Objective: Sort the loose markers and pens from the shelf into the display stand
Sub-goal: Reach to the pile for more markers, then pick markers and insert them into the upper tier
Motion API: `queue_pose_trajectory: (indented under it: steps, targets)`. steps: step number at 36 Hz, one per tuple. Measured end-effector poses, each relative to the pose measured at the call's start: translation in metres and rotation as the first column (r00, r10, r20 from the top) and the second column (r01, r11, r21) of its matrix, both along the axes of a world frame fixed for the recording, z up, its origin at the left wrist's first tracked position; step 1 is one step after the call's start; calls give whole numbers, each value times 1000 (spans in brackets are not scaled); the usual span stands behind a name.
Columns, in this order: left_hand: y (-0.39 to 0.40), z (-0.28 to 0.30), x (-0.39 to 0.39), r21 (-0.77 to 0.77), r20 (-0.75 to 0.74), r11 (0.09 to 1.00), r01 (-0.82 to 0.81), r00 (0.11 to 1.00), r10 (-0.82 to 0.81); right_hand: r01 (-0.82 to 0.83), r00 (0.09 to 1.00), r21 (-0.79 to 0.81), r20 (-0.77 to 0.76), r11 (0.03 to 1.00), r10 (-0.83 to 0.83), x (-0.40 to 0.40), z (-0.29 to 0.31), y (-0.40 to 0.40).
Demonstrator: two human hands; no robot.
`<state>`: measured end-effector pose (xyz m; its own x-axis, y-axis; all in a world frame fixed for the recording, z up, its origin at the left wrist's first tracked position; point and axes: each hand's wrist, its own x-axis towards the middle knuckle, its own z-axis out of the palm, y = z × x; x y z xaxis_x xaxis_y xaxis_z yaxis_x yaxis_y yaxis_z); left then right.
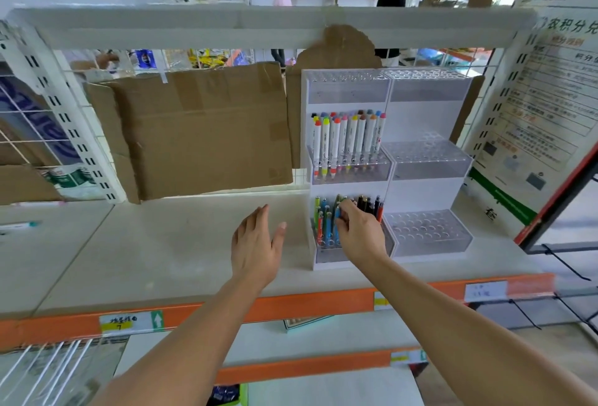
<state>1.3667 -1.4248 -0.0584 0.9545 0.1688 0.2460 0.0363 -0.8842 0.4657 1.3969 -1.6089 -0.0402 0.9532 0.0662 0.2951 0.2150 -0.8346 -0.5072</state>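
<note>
A white and clear acrylic display stand [420,159] stands on the shelf [161,243] at the right. Its middle tier holds a row of white markers [348,143] with coloured caps. The bottom left tier holds several pens [325,221], blue, green, red and dark. My right hand [359,230] reaches into that tier and pinches a blue pen [337,216] among the others. My left hand [255,243] hovers flat over the shelf, left of the stand, fingers straight and holding nothing. One loose pen [19,226] lies at the shelf's far left.
A sheet of brown cardboard [200,133] leans against the wire back panel behind the shelf. A printed poster [547,107] stands to the right of the stand. The stand's right-hand tiers [427,227] hold nothing. An orange price rail [291,305] runs along the shelf's front edge.
</note>
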Motion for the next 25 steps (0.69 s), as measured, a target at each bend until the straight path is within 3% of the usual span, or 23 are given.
queue_pose_trajectory:
  steps: [5, 9, 12, 14, 17, 19, 22, 25]
  targets:
    - [2, 6, -7, -4, 9, 1000, -19, 1000, 19, 45, 996, 49, -76, 998, -42, -6, 1, -3]
    - [4, 8, -16, 11, 12, 999, -41, 999, 41, 45, 996, -13, -75, 999, -46, -7, 3, -5]
    - [7, 7, -23, 36, 4, 998, -56, 998, 56, 87, 996, -38, -9, 995, -88, -10, 5, -7]
    - [11, 7, -27, 60, -12, 996, -65, 998, 66, 109, 988, -49, 116, 993, -103, -14, 6, -8]
    - [19, 5, -33, 111, -23, 991, -78, 996, 81, 1, 932, -101, 360, 995, 36, -20, 8, -2]
    - [26, 6, -39, 148, -47, 984, -96, 993, 104, -85, 882, -181, 444, 980, 158, -23, 9, 9]
    - [38, 5, -49, 165, -100, 975, -151, 981, 169, -240, 867, -308, 359, 921, 346, -29, 10, 32]
    - [51, 3, -65, 164, -125, 962, -220, 962, 241, -401, 867, -383, 135, 832, 480, -35, 9, 59]
